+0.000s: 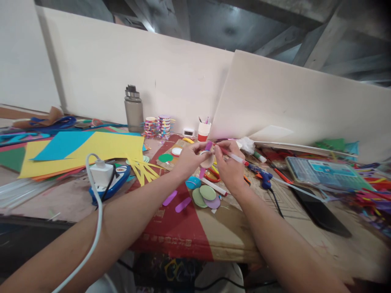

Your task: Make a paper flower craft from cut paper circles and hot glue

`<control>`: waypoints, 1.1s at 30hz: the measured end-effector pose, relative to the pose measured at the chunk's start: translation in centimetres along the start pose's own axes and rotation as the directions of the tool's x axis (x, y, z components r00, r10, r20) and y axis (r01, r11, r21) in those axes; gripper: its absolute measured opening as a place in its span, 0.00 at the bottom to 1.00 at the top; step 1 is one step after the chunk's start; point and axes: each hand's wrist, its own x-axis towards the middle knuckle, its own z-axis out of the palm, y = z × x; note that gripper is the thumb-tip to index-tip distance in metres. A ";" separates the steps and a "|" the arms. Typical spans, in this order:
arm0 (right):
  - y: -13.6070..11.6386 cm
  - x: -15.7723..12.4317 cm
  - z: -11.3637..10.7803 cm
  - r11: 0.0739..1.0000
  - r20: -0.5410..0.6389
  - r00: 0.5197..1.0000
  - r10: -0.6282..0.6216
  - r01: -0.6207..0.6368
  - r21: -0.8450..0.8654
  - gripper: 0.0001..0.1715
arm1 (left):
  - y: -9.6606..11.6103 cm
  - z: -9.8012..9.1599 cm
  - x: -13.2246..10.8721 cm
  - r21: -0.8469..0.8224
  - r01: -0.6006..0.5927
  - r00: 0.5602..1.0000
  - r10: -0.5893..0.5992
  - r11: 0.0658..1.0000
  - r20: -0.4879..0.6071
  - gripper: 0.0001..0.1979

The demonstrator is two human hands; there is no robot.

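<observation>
Near the middle of the table, my left hand [192, 158] pinches a pale round disc [207, 160] that has a purple strip [209, 146] across it. Close beside it on the right, my right hand [229, 162] grips a red and clear pen [233, 156], its tip near the disc. Below my hands lie green paper circles [208, 193], a lilac circle [213, 202] and a blue round piece [193, 182]. Two purple strips [183, 205] rest on the red part of the cardboard [174, 240].
Yellow sheets [113, 144] and a power strip [122, 179] with a white cable are left. A bottle [133, 110] and a paper cup [204, 131] stand behind. A blue glue gun [265, 178], a phone [320, 211] and a plastic case [326, 173] lie right.
</observation>
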 end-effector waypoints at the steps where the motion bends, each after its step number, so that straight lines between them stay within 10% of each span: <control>1: 0.1 0.0 0.0 1.000 0.001 1.000 0.013 -0.013 0.010 0.04 | 0.0 0.0 0.0 -0.028 0.011 1.000 -0.011 1.000 -0.003 0.19; 33: 0.3 0.1 0.1 0.995 0.000 0.997 -0.072 0.072 -0.075 0.03 | 0.5 0.0 -0.1 0.051 -0.004 1.000 0.005 0.999 -0.003 0.18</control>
